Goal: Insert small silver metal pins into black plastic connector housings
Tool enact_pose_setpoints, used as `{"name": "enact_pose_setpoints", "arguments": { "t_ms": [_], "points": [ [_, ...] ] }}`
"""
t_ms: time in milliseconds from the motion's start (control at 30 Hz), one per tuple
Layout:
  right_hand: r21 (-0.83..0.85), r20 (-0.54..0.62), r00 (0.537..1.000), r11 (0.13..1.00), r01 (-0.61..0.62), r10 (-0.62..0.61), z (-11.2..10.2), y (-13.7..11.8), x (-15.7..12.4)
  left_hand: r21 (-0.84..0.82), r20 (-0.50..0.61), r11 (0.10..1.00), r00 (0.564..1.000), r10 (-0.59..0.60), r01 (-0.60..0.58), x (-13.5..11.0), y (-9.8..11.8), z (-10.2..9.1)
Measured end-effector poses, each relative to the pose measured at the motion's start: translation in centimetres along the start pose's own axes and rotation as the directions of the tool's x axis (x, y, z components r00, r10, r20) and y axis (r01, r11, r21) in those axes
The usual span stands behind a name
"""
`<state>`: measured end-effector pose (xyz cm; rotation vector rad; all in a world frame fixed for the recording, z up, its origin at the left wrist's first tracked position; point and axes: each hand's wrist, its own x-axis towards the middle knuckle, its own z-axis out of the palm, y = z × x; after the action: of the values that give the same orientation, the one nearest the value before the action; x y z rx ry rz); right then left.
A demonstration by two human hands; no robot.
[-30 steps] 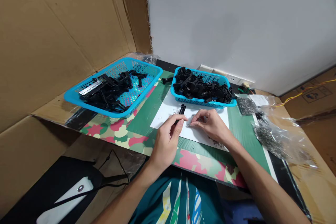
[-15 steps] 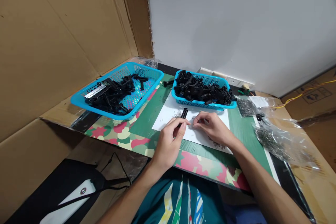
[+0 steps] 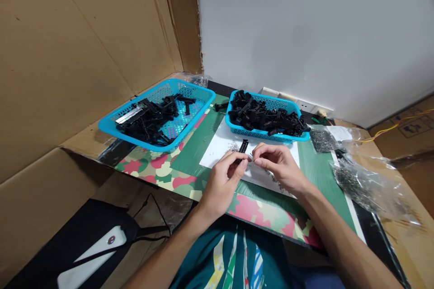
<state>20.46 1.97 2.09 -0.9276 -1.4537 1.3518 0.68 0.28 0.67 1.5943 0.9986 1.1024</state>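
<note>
My left hand [image 3: 226, 176] is closed on a slim black plastic part [image 3: 243, 146], which sticks out past the fingertips over a white sheet [image 3: 217, 142]. Close beside it, my right hand [image 3: 276, 162] has thumb and index finger pinched together near the end of that part. Whatever the right fingertips grip is too small to name. Small metal pieces [image 3: 233, 146] lie in a loose pile on the sheet just behind the left hand. More small metal pieces [image 3: 276, 183] are partly hidden under the right hand.
A blue basket [image 3: 230, 122] heaped with black parts stands behind the sheet. Another blue basket [image 3: 103, 126] with black parts is at left. Clear bags of metal pieces [image 3: 352, 180] lie at right. One black part [image 3: 221, 106] rests between the baskets. Cardboard [image 3: 101, 31] walls the left side.
My right hand has come in toward the left, so its fingertips now nearly meet the left fingertips at the black part. The whole view has shifted slightly.
</note>
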Motion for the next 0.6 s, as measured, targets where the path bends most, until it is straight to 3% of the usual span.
{"name": "enact_pose_setpoints", "arguments": {
  "t_ms": [133, 233, 333, 400, 433, 500, 567, 600],
  "points": [
    [0.099, -0.006, 0.999, 0.994, 0.042, -0.041, 1.2, 0.6, 0.1, -0.108, 0.048, 0.994, 0.999, 0.002, 0.003, -0.2, -0.1, 0.0],
    [0.082, -0.02, 0.998, 0.995, 0.064, -0.062, 1.5, 1.0, 0.2, -0.146, 0.063, 0.989, 0.998, -0.008, 0.017, -0.2, -0.2, -0.1],
    [-0.064, -0.053, 0.989, 0.989, 0.136, -0.14, 1.7, 0.7, -0.2, -0.163, 0.078, 0.986, 0.996, -0.032, 0.045, -0.1, -0.2, -0.2],
    [-0.287, -0.101, 0.959, 0.93, 0.228, -0.266, 1.7, 0.2, -0.6, -0.184, 0.077, 0.981, 0.996, -0.05, 0.063, 0.0, -0.1, -0.3],
    [-0.425, -0.099, 0.928, 0.858, 0.288, -0.36, 1.6, 0.1, -0.9, -0.193, 0.069, 0.979, 0.996, -0.057, 0.07, 0.0, 0.0, -0.3],
    [-0.667, 0.006, 0.825, 0.613, 0.424, -0.565, 1.5, -0.1, -1.4, -0.201, 0.049, 0.976, 0.996, -0.073, 0.081, 0.0, 0.1, -0.4],
    [-0.783, 0.151, 0.714, 0.358, 0.508, -0.684, 1.5, 0.0, -1.8, -0.195, 0.041, 0.977, 0.996, -0.08, 0.086, 0.0, 0.2, -0.4],
    [-0.809, 0.2, 0.676, 0.27, 0.523, -0.71, 1.4, 0.1, -1.9, -0.188, 0.04, 0.978, 0.996, -0.082, 0.088, 0.0, 0.3, -0.4]
  ]
}}
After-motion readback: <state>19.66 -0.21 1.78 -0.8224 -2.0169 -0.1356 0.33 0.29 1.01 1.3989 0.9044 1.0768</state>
